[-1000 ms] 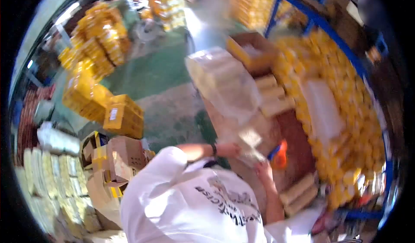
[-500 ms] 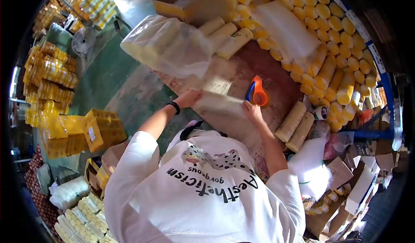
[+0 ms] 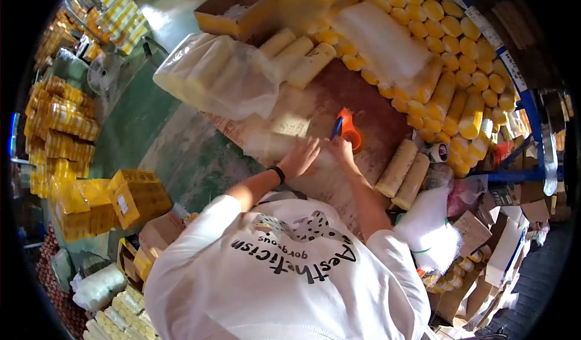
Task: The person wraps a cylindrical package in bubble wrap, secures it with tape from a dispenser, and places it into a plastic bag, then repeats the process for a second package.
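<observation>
On the work table [image 3: 375, 104], a pale roll in clear film [image 3: 266, 145] lies in front of my left hand [image 3: 300, 158]. That hand rests on the film at the roll's right end, its fingers close together; what they hold is too small to tell. My right hand [image 3: 342, 150] is pinched just beside it, next to the orange tape dispenser [image 3: 349, 131] with its blue part. Whether it grips the film or tape is unclear. Three wrapped rolls [image 3: 311, 64] and a large clear plastic bag [image 3: 221, 76] over more rolls lie beyond.
Two pale rolls [image 3: 404, 173] lie at the right. Stacked yellow-ended rolls [image 3: 448, 31] fill the back right, beside a blue frame [image 3: 529, 107]. An open cardboard box [image 3: 236, 16] stands at the back. Taped yellow boxes [image 3: 139, 198] sit at the left on the green floor [image 3: 133, 122].
My left hand has moved right, close to my right hand, and the pale roll now shows farther left. The whole view has shifted a little.
</observation>
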The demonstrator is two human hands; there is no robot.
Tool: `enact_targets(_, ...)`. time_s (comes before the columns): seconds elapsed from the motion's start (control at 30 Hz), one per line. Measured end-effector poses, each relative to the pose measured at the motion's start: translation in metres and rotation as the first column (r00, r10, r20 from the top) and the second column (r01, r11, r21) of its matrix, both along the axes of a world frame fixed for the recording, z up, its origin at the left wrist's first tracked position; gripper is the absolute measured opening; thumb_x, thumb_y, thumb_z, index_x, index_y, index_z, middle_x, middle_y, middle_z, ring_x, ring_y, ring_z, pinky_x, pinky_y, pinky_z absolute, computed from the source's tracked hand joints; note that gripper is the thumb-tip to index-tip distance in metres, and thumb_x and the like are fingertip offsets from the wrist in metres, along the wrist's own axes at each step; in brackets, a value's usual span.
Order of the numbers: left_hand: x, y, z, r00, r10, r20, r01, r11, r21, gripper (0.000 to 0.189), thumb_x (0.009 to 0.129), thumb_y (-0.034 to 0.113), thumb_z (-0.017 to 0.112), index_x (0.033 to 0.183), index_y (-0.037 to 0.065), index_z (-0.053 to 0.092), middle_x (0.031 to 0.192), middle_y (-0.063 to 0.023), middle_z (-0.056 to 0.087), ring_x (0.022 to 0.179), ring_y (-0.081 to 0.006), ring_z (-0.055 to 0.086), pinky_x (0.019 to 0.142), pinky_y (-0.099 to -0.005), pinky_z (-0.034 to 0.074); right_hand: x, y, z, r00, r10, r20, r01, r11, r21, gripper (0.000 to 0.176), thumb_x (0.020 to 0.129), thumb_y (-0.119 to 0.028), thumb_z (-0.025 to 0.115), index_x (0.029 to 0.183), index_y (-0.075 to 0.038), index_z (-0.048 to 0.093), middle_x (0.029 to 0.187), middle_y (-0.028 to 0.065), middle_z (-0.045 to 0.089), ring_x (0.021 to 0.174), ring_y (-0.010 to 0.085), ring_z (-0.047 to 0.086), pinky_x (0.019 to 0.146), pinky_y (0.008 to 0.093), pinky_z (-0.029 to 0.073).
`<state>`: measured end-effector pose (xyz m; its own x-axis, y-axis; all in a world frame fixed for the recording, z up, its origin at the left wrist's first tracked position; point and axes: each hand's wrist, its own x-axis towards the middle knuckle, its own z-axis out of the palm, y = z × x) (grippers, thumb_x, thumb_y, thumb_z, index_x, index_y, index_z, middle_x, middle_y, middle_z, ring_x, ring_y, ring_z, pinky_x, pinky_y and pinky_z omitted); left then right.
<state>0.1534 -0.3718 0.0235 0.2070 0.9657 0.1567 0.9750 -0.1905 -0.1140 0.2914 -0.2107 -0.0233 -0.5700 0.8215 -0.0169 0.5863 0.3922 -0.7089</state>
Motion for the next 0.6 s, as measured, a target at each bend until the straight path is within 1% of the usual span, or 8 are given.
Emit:
enact_targets(0.07,0.005,0.010,-0.044,0.978,0.116,-0.171,-0.098,0.989,0.114,0.068,0.084,0.037,0.055,0.142,0.008,0.032,0.140,-0.0155,0.036,0.130,-0.0318,0.035,0.105,-0.0576,0.027,0.001,0.005,-0.017,0.990,-0.140,0.010,0.139,0.990,0.021,0.039,0.079,-0.035,0.072,0.071,0.001,0.059,0.059,0.0139,0.059,0.053,0.0238,0.058,0.056,0.0353,0.047)
enact_targets(0.1,0.006,0.016,-0.065,0.990,0.123,-0.065,-0.116,0.988,0.107,0.080,0.079,0.036,0.066,0.144,0.009,0.027,0.144,-0.0150,0.030,0.132,-0.0342,0.032,0.105,-0.0605,0.025,0.005,0.010,-0.030,0.967,-0.255,0.006,0.254,0.962,-0.105,0.041,0.078,-0.032,0.073,0.065,0.002,0.056,0.057,0.0098,0.058,0.052,0.0178,0.056,0.055,0.0334,0.047)
enact_targets(0.2,-0.002,0.017,-0.038,0.987,0.100,0.126,-0.067,0.968,-0.243,0.082,0.078,0.033,0.068,0.144,0.010,0.026,0.144,-0.0139,0.029,0.131,-0.0336,0.032,0.104,-0.0598,0.028,0.028,0.044,-0.127,0.811,-0.428,-0.400,0.452,0.891,-0.037,0.047,0.083,-0.041,0.066,0.070,0.004,0.060,0.063,0.0153,0.059,0.051,0.0242,0.054,0.056,0.0390,0.045)
enact_targets(0.23,-0.003,0.019,-0.053,0.982,0.108,0.153,-0.089,0.988,-0.124,0.080,0.078,0.029,0.068,0.144,0.010,0.027,0.141,-0.0132,0.032,0.129,-0.0325,0.034,0.102,-0.0572,0.032,0.027,0.041,-0.095,0.843,-0.518,-0.148,0.511,0.856,-0.083,0.048,0.084,-0.043,0.065,0.073,0.004,0.061,0.064,0.0164,0.060,0.053,0.0271,0.055,0.055,0.0402,0.046)
enact_targets(0.33,-0.001,0.023,-0.080,0.989,0.150,0.005,-0.150,0.983,0.104,0.083,0.074,0.029,0.073,0.142,0.011,0.030,0.138,-0.0119,0.035,0.125,-0.0303,0.038,0.101,-0.0542,0.035,0.001,0.032,-0.022,0.879,-0.474,-0.054,0.477,0.878,0.034,0.054,0.082,-0.049,0.064,0.075,0.004,0.063,0.068,0.0191,0.062,0.062,0.0298,0.061,0.057,0.0427,0.048)
enact_targets(0.37,-0.002,0.025,-0.086,0.979,0.166,-0.119,-0.133,0.961,0.244,0.081,0.074,0.032,0.073,0.141,0.011,0.032,0.135,-0.0107,0.037,0.122,-0.0280,0.041,0.098,-0.0508,0.038,-0.005,0.041,-0.027,0.914,-0.306,0.265,0.273,0.949,0.156,0.060,0.080,-0.056,0.063,0.078,0.004,0.064,0.073,0.0195,0.065,0.072,0.0332,0.065,0.061,0.0441,0.050)
enact_targets(0.4,-0.004,0.023,-0.076,0.989,0.127,-0.080,-0.113,0.980,0.161,0.074,0.075,0.032,0.069,0.138,0.011,0.036,0.132,-0.0094,0.040,0.120,-0.0267,0.042,0.097,-0.0486,0.038,-0.022,0.031,0.016,0.824,-0.279,0.494,0.312,0.950,0.018,0.065,0.076,-0.061,0.064,0.081,0.004,0.064,0.082,0.0185,0.066,0.079,0.0338,0.066,0.066,0.0426,0.052)
enact_targets(0.6,-0.021,0.025,-0.040,0.998,-0.037,0.046,0.036,0.999,0.020,0.075,0.069,0.037,0.070,0.134,0.013,0.042,0.129,-0.0050,0.044,0.118,-0.0250,0.043,0.098,-0.0439,0.037,-0.027,0.062,-0.014,0.801,-0.205,0.562,0.356,0.919,-0.172,0.056,0.073,-0.047,0.071,0.097,0.003,0.062,0.095,0.0204,0.066,0.090,0.0332,0.064,0.077,0.0418,0.051)
